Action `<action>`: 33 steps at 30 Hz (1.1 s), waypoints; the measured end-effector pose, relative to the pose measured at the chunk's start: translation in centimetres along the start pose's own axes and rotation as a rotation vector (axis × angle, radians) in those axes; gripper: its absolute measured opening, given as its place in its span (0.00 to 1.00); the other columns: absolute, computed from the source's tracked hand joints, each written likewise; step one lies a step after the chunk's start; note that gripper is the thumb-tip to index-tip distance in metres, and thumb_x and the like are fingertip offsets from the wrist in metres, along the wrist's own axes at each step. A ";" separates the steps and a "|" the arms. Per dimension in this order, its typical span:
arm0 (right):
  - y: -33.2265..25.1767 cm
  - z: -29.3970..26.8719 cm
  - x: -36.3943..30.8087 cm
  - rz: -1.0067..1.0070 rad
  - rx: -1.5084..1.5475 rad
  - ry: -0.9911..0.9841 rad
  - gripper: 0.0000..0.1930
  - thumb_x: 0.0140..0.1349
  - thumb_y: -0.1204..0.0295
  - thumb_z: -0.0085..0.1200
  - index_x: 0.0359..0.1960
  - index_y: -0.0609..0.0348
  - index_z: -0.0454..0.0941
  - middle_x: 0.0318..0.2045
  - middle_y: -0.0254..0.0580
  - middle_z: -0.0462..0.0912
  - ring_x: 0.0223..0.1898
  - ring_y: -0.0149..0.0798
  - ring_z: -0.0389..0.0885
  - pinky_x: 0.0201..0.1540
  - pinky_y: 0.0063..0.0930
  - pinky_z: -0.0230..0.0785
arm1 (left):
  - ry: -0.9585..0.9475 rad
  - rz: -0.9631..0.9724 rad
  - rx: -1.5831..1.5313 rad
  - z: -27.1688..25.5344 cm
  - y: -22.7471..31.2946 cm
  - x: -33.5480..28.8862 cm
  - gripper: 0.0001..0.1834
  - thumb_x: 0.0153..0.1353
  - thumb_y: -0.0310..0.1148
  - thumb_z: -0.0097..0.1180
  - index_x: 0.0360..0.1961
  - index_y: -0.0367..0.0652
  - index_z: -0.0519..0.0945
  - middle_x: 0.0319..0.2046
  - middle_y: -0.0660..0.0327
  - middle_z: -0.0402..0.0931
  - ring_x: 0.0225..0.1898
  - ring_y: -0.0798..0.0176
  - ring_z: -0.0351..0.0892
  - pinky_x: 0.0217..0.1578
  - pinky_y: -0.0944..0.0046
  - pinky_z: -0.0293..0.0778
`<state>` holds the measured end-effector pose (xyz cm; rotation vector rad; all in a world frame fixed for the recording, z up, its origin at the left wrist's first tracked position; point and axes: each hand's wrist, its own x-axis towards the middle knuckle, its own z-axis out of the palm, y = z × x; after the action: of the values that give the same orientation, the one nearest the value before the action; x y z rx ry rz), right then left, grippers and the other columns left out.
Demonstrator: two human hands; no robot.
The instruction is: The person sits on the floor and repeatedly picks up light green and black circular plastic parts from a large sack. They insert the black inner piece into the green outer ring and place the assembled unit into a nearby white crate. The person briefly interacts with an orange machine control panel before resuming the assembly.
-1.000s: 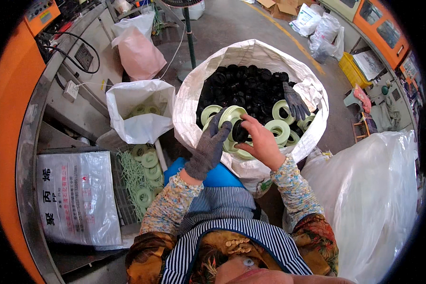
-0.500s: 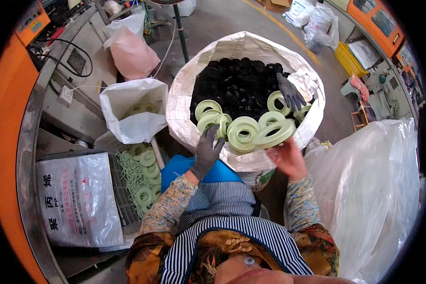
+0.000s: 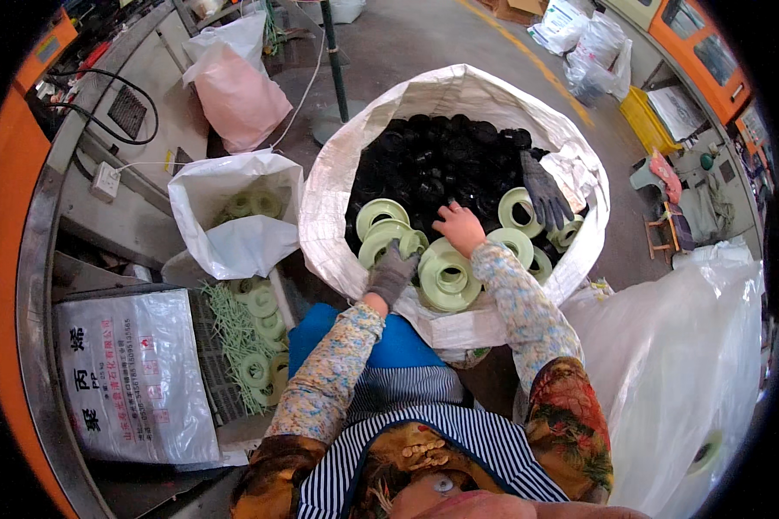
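My left hand [image 3: 394, 273], in a dark grey glove, grips a pale green flanged ring [image 3: 414, 243] at the near side of a big white woven sack. Bare, my right hand [image 3: 461, 228] reaches over the sack with its fingers apart, at the near edge of a heap of black round plastic pieces [image 3: 433, 156]. Whether its fingertips touch a piece, I cannot tell. Between my forearms sit stacked pale green rings [image 3: 449, 285]. More lie at the sack's left and right sides. A loose grey glove [image 3: 545, 192] hangs over the heap's right side.
The sack's white rim [image 3: 325, 186] stands up around the heap. Left of it are a smaller white bag [image 3: 212, 186] with green rings and a tray with thin green sprues [image 3: 234, 346]. A large clear plastic bag [image 3: 658, 363] fills the right, and a dark pole [image 3: 334, 65] stands behind.
The green ring held in my right hand has left it, and that hand has moved inward over the black pieces. My left hand has closed on a ring. A ring now shows in the clear bag.
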<state>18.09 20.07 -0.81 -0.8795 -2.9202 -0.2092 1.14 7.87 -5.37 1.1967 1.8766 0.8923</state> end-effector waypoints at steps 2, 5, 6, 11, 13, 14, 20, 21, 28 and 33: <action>1.3 2.0 0.8 -0.154 -0.159 -0.091 0.10 0.52 0.70 0.53 0.36 0.47 0.83 0.44 0.37 0.75 0.52 0.43 0.70 0.48 0.40 0.67 | -0.068 -0.026 0.048 -0.4 2.1 -1.1 0.38 0.55 0.52 0.56 0.61 0.36 0.66 0.53 0.41 0.72 0.54 0.41 0.71 0.55 0.51 0.67; 2.2 2.6 1.9 -0.243 -0.270 -0.144 0.09 0.52 0.69 0.52 0.34 0.48 0.83 0.49 0.38 0.74 0.54 0.43 0.68 0.49 0.40 0.66 | 0.022 -0.012 0.003 0.0 0.6 -0.4 0.33 0.54 0.48 0.58 0.57 0.40 0.69 0.48 0.42 0.76 0.50 0.38 0.74 0.50 0.48 0.70; 1.9 2.5 1.9 -0.163 -0.296 -0.151 0.09 0.52 0.68 0.52 0.33 0.49 0.83 0.50 0.39 0.74 0.55 0.43 0.68 0.50 0.40 0.66 | 0.043 0.012 -0.012 -0.1 0.2 -0.2 0.31 0.56 0.46 0.57 0.56 0.37 0.70 0.46 0.43 0.76 0.47 0.40 0.76 0.49 0.50 0.71; -1.3 -3.6 -2.5 0.308 0.732 0.205 0.05 0.52 0.76 0.58 0.30 0.60 0.74 0.58 0.48 0.70 0.48 0.45 0.76 0.48 0.34 0.69 | 0.034 -0.035 -0.813 -3.5 4.7 -3.4 0.22 0.63 0.37 0.54 0.53 0.33 0.72 0.42 0.53 0.77 0.43 0.62 0.77 0.43 0.63 0.73; -5.2 -8.1 -3.7 0.301 1.204 0.241 0.10 0.50 0.79 0.60 0.28 0.61 0.69 0.59 0.51 0.69 0.45 0.46 0.78 0.48 0.32 0.70 | 0.000 0.022 -1.179 -3.9 5.4 -4.7 0.21 0.64 0.36 0.53 0.53 0.35 0.72 0.43 0.56 0.76 0.44 0.66 0.75 0.43 0.64 0.73; -6.4 -9.1 -4.4 0.225 1.058 0.283 0.11 0.49 0.80 0.61 0.29 0.60 0.69 0.59 0.52 0.69 0.50 0.48 0.76 0.53 0.34 0.68 | -0.078 0.015 -1.281 -4.5 6.1 -5.6 0.20 0.61 0.27 0.55 0.55 0.38 0.71 0.47 0.51 0.74 0.47 0.59 0.75 0.46 0.59 0.73; -11.1 -13.3 -6.4 0.220 0.819 0.515 0.26 0.42 0.78 0.67 0.46 0.58 0.71 0.56 0.48 0.68 0.56 0.52 0.70 0.56 0.38 0.66 | 0.220 0.847 0.003 -7.5 7.0 -10.0 0.33 0.49 0.14 0.56 0.59 0.44 0.69 0.52 0.42 0.68 0.51 0.38 0.71 0.50 0.50 0.72; -11.3 -14.0 -6.6 0.197 0.788 0.489 0.30 0.42 0.77 0.67 0.50 0.56 0.69 0.57 0.48 0.68 0.56 0.53 0.70 0.56 0.39 0.66 | 0.215 0.878 -0.029 -7.9 7.3 -10.4 0.34 0.49 0.14 0.56 0.60 0.44 0.68 0.52 0.42 0.68 0.52 0.38 0.71 0.50 0.50 0.72; -12.0 -17.6 -8.5 0.067 0.607 0.365 0.38 0.43 0.75 0.67 0.60 0.45 0.68 0.54 0.47 0.69 0.52 0.52 0.72 0.52 0.39 0.70 | 0.177 0.923 0.077 -9.9 9.0 -13.9 0.38 0.49 0.14 0.54 0.63 0.48 0.65 0.56 0.41 0.64 0.53 0.39 0.71 0.51 0.52 0.73; -11.8 -18.5 -9.9 -0.009 0.530 0.378 0.37 0.43 0.73 0.67 0.60 0.48 0.68 0.54 0.47 0.69 0.51 0.52 0.73 0.50 0.39 0.70 | 0.065 0.933 -0.052 -10.1 10.3 -15.0 0.32 0.57 0.18 0.50 0.64 0.46 0.63 0.55 0.42 0.66 0.54 0.41 0.71 0.52 0.53 0.73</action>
<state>20.54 2.13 15.03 -0.6517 -2.4399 0.3472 1.47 -4.44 11.49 2.0680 1.2715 1.4468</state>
